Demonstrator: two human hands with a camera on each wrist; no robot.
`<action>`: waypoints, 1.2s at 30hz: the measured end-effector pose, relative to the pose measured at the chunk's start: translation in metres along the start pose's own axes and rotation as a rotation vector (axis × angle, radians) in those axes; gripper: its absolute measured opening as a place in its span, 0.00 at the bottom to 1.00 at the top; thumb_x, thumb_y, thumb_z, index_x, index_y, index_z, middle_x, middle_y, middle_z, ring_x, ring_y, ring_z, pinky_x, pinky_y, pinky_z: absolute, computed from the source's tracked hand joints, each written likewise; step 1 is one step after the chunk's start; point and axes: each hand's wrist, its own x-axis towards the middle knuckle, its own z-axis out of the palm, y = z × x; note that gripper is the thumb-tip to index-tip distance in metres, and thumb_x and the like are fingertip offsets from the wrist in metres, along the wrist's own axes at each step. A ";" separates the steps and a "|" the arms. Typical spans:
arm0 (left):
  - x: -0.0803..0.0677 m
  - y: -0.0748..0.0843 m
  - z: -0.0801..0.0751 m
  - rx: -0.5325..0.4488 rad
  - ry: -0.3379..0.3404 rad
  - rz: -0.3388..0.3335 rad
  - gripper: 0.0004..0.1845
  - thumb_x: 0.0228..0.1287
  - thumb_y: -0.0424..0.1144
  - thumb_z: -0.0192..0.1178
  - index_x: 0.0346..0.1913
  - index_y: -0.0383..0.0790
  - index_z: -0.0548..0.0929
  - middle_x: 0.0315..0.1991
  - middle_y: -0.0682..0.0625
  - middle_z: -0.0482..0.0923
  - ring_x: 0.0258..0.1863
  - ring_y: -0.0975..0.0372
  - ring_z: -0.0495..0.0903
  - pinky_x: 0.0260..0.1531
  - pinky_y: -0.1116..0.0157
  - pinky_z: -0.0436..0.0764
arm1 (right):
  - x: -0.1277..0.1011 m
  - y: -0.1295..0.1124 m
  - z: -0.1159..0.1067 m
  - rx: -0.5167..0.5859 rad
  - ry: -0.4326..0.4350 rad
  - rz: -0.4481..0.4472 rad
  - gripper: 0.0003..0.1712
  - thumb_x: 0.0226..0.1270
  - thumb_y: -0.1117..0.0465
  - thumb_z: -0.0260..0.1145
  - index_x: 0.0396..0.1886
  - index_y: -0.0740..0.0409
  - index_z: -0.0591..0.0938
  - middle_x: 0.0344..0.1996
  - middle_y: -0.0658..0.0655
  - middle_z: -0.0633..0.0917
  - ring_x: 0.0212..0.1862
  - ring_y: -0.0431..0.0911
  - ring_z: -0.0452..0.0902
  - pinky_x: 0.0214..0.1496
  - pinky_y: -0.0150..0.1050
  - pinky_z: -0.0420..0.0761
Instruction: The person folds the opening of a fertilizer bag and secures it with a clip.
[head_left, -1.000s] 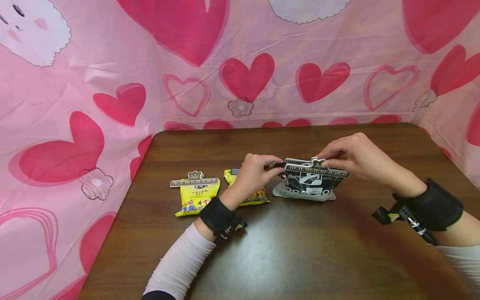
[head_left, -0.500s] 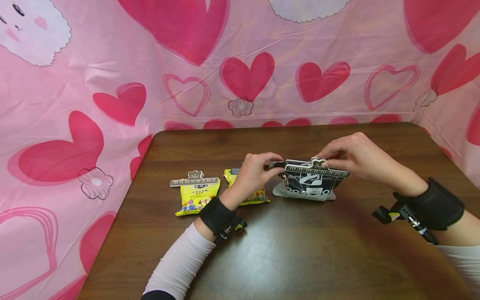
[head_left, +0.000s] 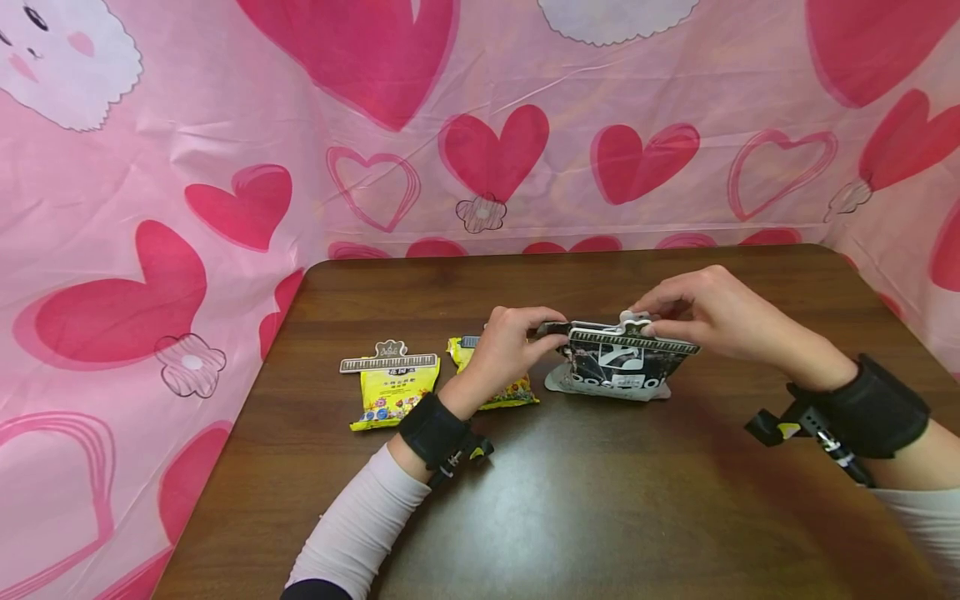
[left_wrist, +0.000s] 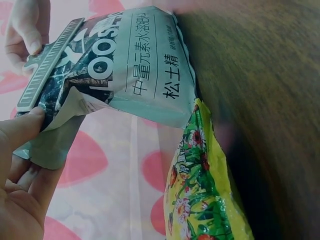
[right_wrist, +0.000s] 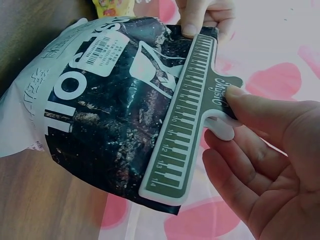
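Note:
A black-and-white plastic bag (head_left: 618, 367) with a barcode label stands on the table, its top gathered in a clip with a piano-key pattern (right_wrist: 180, 115). My left hand (head_left: 506, 350) pinches the bag's upper left corner between thumb and fingers. My right hand (head_left: 708, 317) is at the clip's handle; the right wrist view shows the thumb on the dark front lever and the curled fingers by the white rear lever. The clip's bar lies along the bag's top edge. The bag's far side is hidden in the head view.
Left of the bag, a yellow packet (head_left: 517, 392) lies partly behind my left hand. Another yellow packet (head_left: 397, 396) farther left bears a similar piano-key clip (head_left: 390, 360). The brown table (head_left: 600, 500) is backed by a pink heart-patterned cloth (head_left: 570, 75).
The clip's two handle levers look farther apart, and the right thumb and index finger have spread slightly. The left hand and bag have hardly moved.

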 end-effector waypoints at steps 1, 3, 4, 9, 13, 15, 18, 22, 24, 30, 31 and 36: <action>0.000 0.000 0.000 -0.001 -0.001 0.001 0.12 0.61 0.37 0.69 0.47 0.39 0.88 0.40 0.48 0.89 0.24 0.60 0.75 0.25 0.74 0.69 | 0.000 0.000 0.000 -0.001 0.005 -0.009 0.19 0.51 0.65 0.78 0.45 0.48 0.89 0.36 0.44 0.89 0.28 0.32 0.71 0.26 0.29 0.73; 0.000 0.000 0.000 -0.004 -0.001 0.003 0.12 0.61 0.37 0.69 0.47 0.40 0.88 0.39 0.48 0.89 0.24 0.61 0.75 0.25 0.74 0.69 | 0.000 0.001 0.001 -0.002 0.018 -0.030 0.19 0.51 0.65 0.78 0.45 0.49 0.89 0.36 0.45 0.89 0.28 0.32 0.72 0.26 0.28 0.73; 0.000 0.000 0.001 -0.002 0.000 0.005 0.11 0.62 0.37 0.68 0.47 0.40 0.88 0.39 0.48 0.89 0.23 0.61 0.74 0.25 0.74 0.68 | -0.001 0.001 0.001 0.001 0.024 -0.034 0.19 0.52 0.64 0.78 0.45 0.48 0.89 0.37 0.45 0.89 0.28 0.31 0.71 0.26 0.27 0.72; 0.001 0.001 0.001 0.012 0.006 0.011 0.11 0.62 0.37 0.68 0.47 0.40 0.88 0.39 0.49 0.89 0.22 0.62 0.72 0.25 0.75 0.68 | -0.003 0.002 0.003 0.030 0.028 0.013 0.19 0.54 0.64 0.77 0.47 0.46 0.88 0.37 0.43 0.88 0.29 0.32 0.72 0.26 0.28 0.73; 0.000 0.001 0.000 0.013 -0.002 0.017 0.12 0.62 0.37 0.68 0.48 0.40 0.88 0.41 0.49 0.89 0.24 0.64 0.74 0.27 0.74 0.71 | -0.007 0.003 0.006 0.079 0.016 0.086 0.20 0.54 0.64 0.77 0.48 0.45 0.87 0.38 0.42 0.88 0.32 0.33 0.76 0.30 0.30 0.78; 0.000 0.001 0.000 0.011 -0.008 0.025 0.12 0.62 0.37 0.68 0.48 0.41 0.88 0.41 0.49 0.89 0.25 0.66 0.75 0.28 0.73 0.73 | -0.009 0.003 0.007 0.097 0.018 0.100 0.20 0.54 0.64 0.77 0.48 0.45 0.87 0.38 0.42 0.88 0.33 0.33 0.78 0.34 0.30 0.80; 0.000 0.000 0.001 0.009 -0.011 0.041 0.11 0.62 0.37 0.68 0.48 0.41 0.88 0.41 0.49 0.89 0.24 0.67 0.74 0.29 0.72 0.73 | -0.012 0.003 0.008 0.117 0.027 0.110 0.21 0.54 0.64 0.77 0.49 0.47 0.87 0.40 0.43 0.88 0.34 0.33 0.79 0.38 0.27 0.81; 0.000 -0.001 0.001 0.014 -0.007 0.057 0.11 0.63 0.37 0.68 0.48 0.41 0.88 0.41 0.50 0.89 0.23 0.67 0.71 0.28 0.73 0.69 | -0.017 0.007 0.011 0.121 0.063 0.088 0.22 0.53 0.64 0.78 0.49 0.48 0.87 0.40 0.45 0.89 0.36 0.31 0.80 0.40 0.22 0.80; 0.000 -0.002 0.002 0.015 -0.006 0.064 0.11 0.62 0.36 0.68 0.48 0.41 0.87 0.41 0.50 0.89 0.24 0.67 0.71 0.29 0.73 0.70 | -0.021 0.010 0.012 0.115 0.090 0.069 0.22 0.52 0.64 0.78 0.48 0.49 0.87 0.39 0.46 0.89 0.36 0.30 0.80 0.40 0.21 0.79; -0.001 -0.002 0.002 0.021 -0.007 0.073 0.12 0.63 0.35 0.68 0.49 0.40 0.87 0.43 0.49 0.89 0.27 0.66 0.76 0.33 0.72 0.74 | -0.039 0.023 0.016 0.113 0.119 0.097 0.22 0.48 0.65 0.80 0.46 0.50 0.87 0.36 0.48 0.90 0.36 0.28 0.80 0.40 0.19 0.77; -0.001 -0.002 0.001 0.021 -0.006 0.074 0.12 0.63 0.36 0.68 0.49 0.40 0.87 0.43 0.49 0.89 0.28 0.67 0.77 0.34 0.72 0.74 | -0.043 0.025 0.017 0.115 0.112 0.118 0.21 0.48 0.65 0.80 0.45 0.50 0.87 0.36 0.48 0.90 0.37 0.27 0.80 0.41 0.18 0.77; -0.001 -0.002 0.001 0.010 -0.008 0.086 0.12 0.62 0.38 0.69 0.48 0.41 0.87 0.41 0.50 0.89 0.29 0.67 0.77 0.33 0.73 0.74 | -0.057 0.032 0.021 0.113 0.074 0.186 0.18 0.53 0.63 0.78 0.45 0.47 0.88 0.38 0.47 0.90 0.39 0.26 0.79 0.42 0.20 0.78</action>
